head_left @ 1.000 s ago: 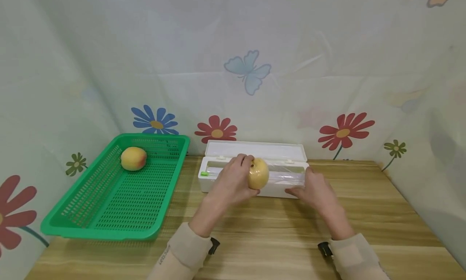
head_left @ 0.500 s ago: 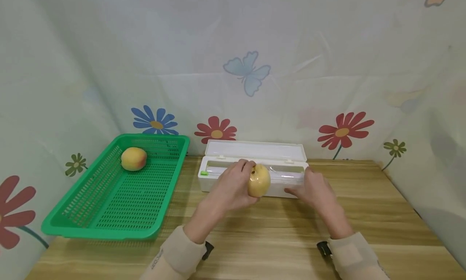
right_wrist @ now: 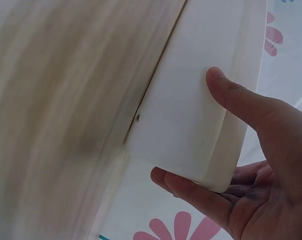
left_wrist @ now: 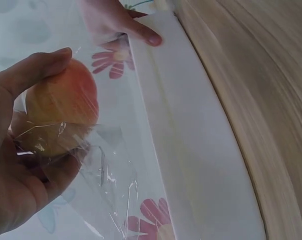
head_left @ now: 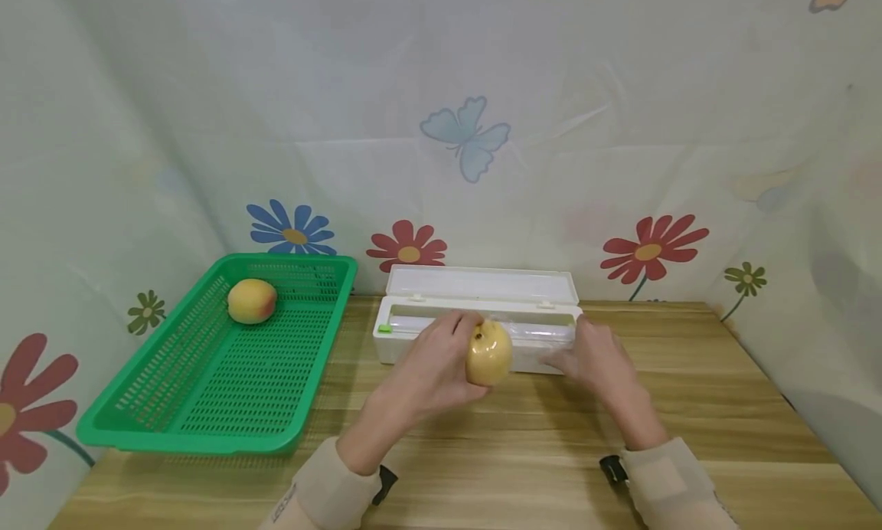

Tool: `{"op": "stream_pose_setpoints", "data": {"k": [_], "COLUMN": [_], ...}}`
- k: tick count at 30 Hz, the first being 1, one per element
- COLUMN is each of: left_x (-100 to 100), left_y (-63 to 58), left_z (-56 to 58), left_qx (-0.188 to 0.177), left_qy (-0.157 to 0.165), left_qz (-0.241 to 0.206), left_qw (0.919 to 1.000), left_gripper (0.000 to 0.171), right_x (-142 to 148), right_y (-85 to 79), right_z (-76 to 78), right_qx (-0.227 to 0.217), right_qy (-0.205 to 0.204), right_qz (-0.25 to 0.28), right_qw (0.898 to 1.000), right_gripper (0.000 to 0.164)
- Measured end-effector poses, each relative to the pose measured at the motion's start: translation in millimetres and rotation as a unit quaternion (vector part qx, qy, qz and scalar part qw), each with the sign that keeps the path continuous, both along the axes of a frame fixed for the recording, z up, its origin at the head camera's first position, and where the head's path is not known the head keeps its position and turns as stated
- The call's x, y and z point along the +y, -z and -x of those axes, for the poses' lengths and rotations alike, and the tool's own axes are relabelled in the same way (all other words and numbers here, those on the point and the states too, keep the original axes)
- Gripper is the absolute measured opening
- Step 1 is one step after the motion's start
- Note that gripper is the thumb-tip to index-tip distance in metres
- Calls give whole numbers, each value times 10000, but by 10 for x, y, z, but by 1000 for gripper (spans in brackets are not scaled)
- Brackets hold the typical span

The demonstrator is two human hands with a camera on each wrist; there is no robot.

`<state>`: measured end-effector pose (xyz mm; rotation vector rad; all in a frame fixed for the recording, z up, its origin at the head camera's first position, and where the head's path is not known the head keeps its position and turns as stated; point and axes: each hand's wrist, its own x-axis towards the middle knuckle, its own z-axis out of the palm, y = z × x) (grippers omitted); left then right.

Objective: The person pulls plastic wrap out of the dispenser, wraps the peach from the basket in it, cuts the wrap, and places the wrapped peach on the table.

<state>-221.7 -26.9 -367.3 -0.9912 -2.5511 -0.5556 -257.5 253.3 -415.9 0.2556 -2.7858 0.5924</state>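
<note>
My left hand (head_left: pixel 437 365) holds a yellow peach (head_left: pixel 490 354) in front of the white cling film dispenser (head_left: pixel 396 350). Seen from the left wrist, the peach (left_wrist: pixel 66 102) has a red blush, and thumb and fingers curl round it. Clear cling film (left_wrist: pixel 108 175) covers part of the peach and hangs in creases towards the dispenser. My right hand (head_left: pixel 601 361) grips the dispenser's right end. In the right wrist view its thumb presses the front face of the dispenser (right_wrist: pixel 185 100) and its fingers wrap the end. The dispenser's lid (head_left: pixel 482 282) stands raised at the back, with the film roll showing inside.
To the left, a green plastic basket (head_left: pixel 320 361) holds another peach (head_left: pixel 252 301) near its back corner. The wooden table (head_left: pixel 524 453) ends at a flower-printed curtain (head_left: pixel 524 201) behind the dispenser and at both sides.
My left hand has drawn the peach down and towards me, away from the dispenser's opening. The right hand has stayed on the dispenser's end.
</note>
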Motion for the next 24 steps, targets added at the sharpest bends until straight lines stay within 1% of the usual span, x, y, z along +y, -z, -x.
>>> {"op": "stream_pose_setpoints", "data": {"k": [2,6,10,14,17,24], "left_x": [-3,-6,-19,-43,-56,-64], "left_y": [-10,-31,-33,-3,26,54], "left_z": [-25,-73,-116,-155,-185,-251], "left_qx": [50,133,135,66,-1,-19], "left_qy": [15,41,99,162,227,393], "left_qz": [11,60,87,159,227,204], "left_qw": [10000,9999,9998,9997,9995,9990], "left_gripper": [82,81,81,82,82,81], "right_x": [1,1,-6,-19,-16,4], "right_y": [-5,-10,-22,-35,-37,-17], "right_z": [3,13,11,-7,-12,-6], "right_qx": [-57,-184,-286,-454,-468,-225], "right_qy": [3,78,154,131,79,-15], "right_qz": [-3,-35,-11,94,135,24], "right_qw": [10000,9998,9995,9988,9988,9997], "right_gripper": [64,63,69,76,76,74]}}
